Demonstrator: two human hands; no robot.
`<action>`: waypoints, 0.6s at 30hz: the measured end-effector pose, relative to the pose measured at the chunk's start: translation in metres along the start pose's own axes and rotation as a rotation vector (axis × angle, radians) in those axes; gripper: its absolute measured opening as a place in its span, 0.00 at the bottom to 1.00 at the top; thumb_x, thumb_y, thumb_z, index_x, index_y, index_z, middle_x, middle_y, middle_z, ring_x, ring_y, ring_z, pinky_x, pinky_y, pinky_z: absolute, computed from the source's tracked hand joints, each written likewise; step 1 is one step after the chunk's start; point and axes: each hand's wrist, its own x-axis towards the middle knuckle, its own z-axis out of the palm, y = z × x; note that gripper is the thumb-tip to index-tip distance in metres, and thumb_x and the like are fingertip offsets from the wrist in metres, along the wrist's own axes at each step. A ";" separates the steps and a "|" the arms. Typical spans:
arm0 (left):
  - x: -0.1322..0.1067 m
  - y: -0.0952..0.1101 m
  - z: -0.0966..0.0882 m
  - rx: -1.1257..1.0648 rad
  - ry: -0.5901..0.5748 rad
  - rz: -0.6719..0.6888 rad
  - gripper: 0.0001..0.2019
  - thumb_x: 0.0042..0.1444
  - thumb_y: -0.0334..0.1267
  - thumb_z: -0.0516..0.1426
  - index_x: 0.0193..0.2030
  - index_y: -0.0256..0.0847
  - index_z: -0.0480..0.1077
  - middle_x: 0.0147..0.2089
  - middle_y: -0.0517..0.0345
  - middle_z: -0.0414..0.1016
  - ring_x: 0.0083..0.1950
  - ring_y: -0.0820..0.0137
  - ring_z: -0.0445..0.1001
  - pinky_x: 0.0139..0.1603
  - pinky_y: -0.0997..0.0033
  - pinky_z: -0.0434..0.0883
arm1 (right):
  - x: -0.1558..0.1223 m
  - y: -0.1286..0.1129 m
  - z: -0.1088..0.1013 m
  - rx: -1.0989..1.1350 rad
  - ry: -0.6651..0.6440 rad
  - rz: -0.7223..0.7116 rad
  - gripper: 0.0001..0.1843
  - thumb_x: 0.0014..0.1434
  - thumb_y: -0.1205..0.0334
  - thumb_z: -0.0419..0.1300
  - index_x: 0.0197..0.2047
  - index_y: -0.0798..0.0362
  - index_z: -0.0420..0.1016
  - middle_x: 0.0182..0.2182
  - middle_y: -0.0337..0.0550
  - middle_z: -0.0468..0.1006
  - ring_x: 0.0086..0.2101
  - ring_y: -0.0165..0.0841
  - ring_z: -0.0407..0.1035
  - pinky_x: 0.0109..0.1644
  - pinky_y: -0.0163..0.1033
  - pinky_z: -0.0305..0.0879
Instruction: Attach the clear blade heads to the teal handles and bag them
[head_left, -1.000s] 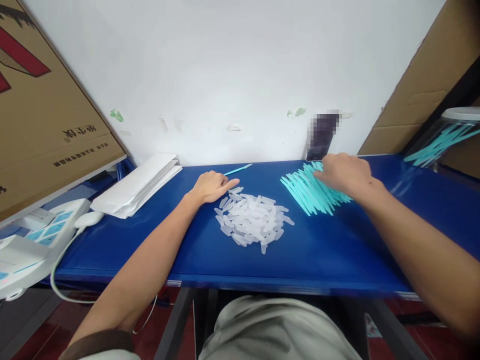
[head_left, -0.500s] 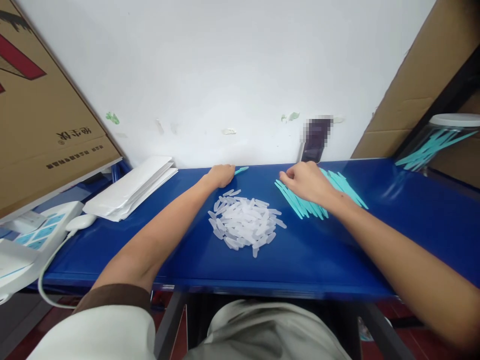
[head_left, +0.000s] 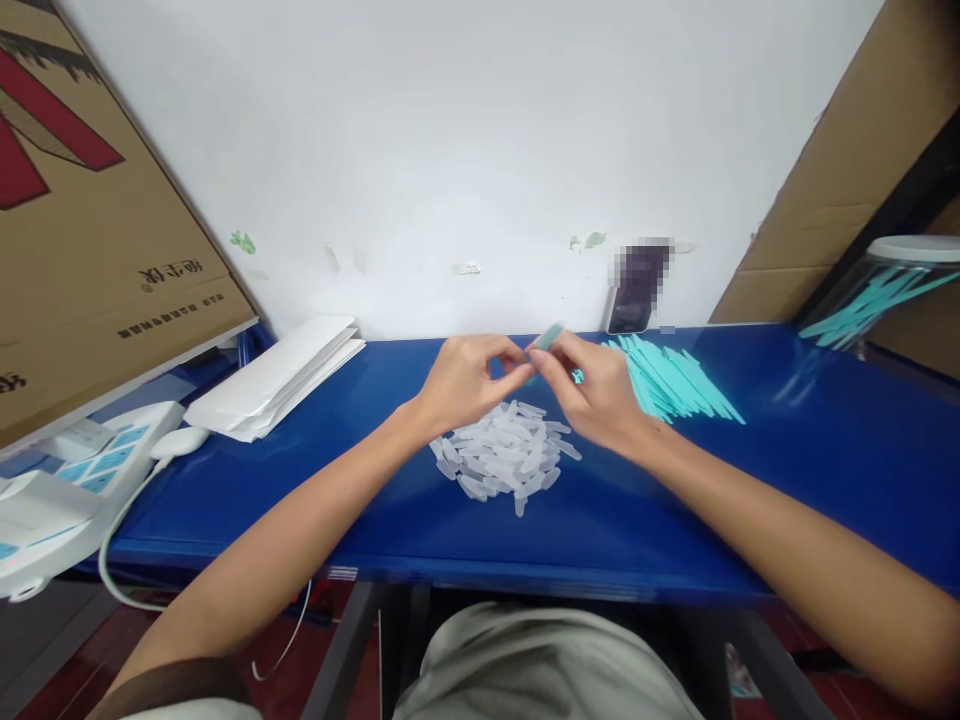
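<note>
My left hand (head_left: 476, 375) and my right hand (head_left: 592, 385) meet at the table's far side, thumbs and fingertips pinched together. Between them is a slim teal stick (head_left: 550, 336); its upper end looks greyish and translucent, as if covered by a clear sleeve. Most of the stick is hidden by my fingers. A small teal end also shows under my right fingers; whether it is held I cannot tell. Just below the hands lies a heap of whitish translucent sleeves (head_left: 506, 455). A pile of teal sticks (head_left: 679, 380) lies right of my right hand.
A blue-covered table (head_left: 600, 530) runs along a white wall. White envelope-like sheets (head_left: 274, 380) and a white device with a cable (head_left: 105, 470) are at left, near a cardboard box (head_left: 90, 250). A phone (head_left: 634, 290) leans on the wall. A clear jar (head_left: 877, 290) holds teal sticks.
My left hand has moved right with the teal stick. My right hand has moved left, off the stick pile, and meets it. The view has shifted slightly.
</note>
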 end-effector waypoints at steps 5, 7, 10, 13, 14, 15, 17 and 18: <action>-0.021 -0.015 -0.009 -0.027 0.034 0.168 0.13 0.63 0.46 0.56 0.32 0.40 0.64 0.24 0.65 0.63 0.23 0.77 0.60 0.27 0.73 0.59 | 0.000 -0.006 -0.002 -0.188 -0.318 -0.202 0.15 0.72 0.57 0.46 0.34 0.51 0.63 0.28 0.39 0.69 0.26 0.29 0.58 0.31 0.38 0.50; -0.026 -0.018 -0.009 -0.055 0.027 0.192 0.13 0.67 0.42 0.52 0.32 0.40 0.63 0.25 0.65 0.61 0.24 0.76 0.58 0.27 0.72 0.58 | 0.000 -0.008 -0.001 -0.216 -0.458 -0.205 0.17 0.73 0.55 0.44 0.34 0.51 0.63 0.27 0.38 0.69 0.25 0.29 0.57 0.30 0.38 0.48; -0.028 -0.022 -0.011 -0.081 0.083 0.090 0.17 0.70 0.41 0.48 0.27 0.41 0.59 0.23 0.64 0.57 0.23 0.76 0.55 0.27 0.71 0.56 | 0.004 -0.007 -0.005 -0.235 -0.578 -0.128 0.21 0.73 0.51 0.41 0.33 0.51 0.64 0.27 0.39 0.71 0.25 0.29 0.59 0.31 0.38 0.48; -0.027 -0.036 -0.018 -0.103 0.242 -0.110 0.20 0.71 0.46 0.47 0.26 0.42 0.55 0.22 0.65 0.53 0.23 0.75 0.53 0.27 0.69 0.54 | 0.013 0.007 -0.020 -0.381 -0.613 0.042 0.23 0.72 0.49 0.42 0.33 0.52 0.68 0.28 0.43 0.74 0.26 0.32 0.62 0.31 0.39 0.49; -0.026 -0.043 -0.021 -0.081 0.269 -0.164 0.21 0.71 0.46 0.47 0.26 0.42 0.54 0.22 0.65 0.52 0.23 0.74 0.53 0.27 0.69 0.54 | 0.016 0.015 -0.027 -0.468 -0.589 0.132 0.24 0.71 0.49 0.43 0.33 0.52 0.70 0.28 0.46 0.75 0.26 0.34 0.64 0.30 0.39 0.50; -0.026 -0.049 -0.023 -0.039 0.256 -0.197 0.21 0.71 0.47 0.47 0.25 0.42 0.54 0.22 0.65 0.52 0.24 0.74 0.53 0.27 0.69 0.54 | 0.019 0.024 -0.034 -0.559 -0.547 0.237 0.24 0.70 0.49 0.44 0.34 0.53 0.73 0.29 0.49 0.76 0.28 0.36 0.67 0.31 0.40 0.51; -0.028 -0.060 -0.024 0.088 0.111 -0.202 0.21 0.70 0.45 0.48 0.25 0.41 0.56 0.23 0.64 0.56 0.25 0.73 0.56 0.29 0.69 0.55 | 0.022 0.044 -0.047 -0.712 -0.497 0.430 0.23 0.68 0.51 0.46 0.34 0.54 0.76 0.29 0.53 0.77 0.31 0.40 0.70 0.32 0.41 0.54; -0.029 -0.064 -0.023 0.151 0.013 -0.189 0.21 0.70 0.44 0.47 0.25 0.40 0.58 0.24 0.62 0.59 0.26 0.72 0.58 0.31 0.68 0.56 | 0.022 0.053 -0.052 -0.768 -0.493 0.508 0.22 0.66 0.52 0.47 0.33 0.54 0.76 0.30 0.54 0.77 0.32 0.42 0.71 0.33 0.42 0.56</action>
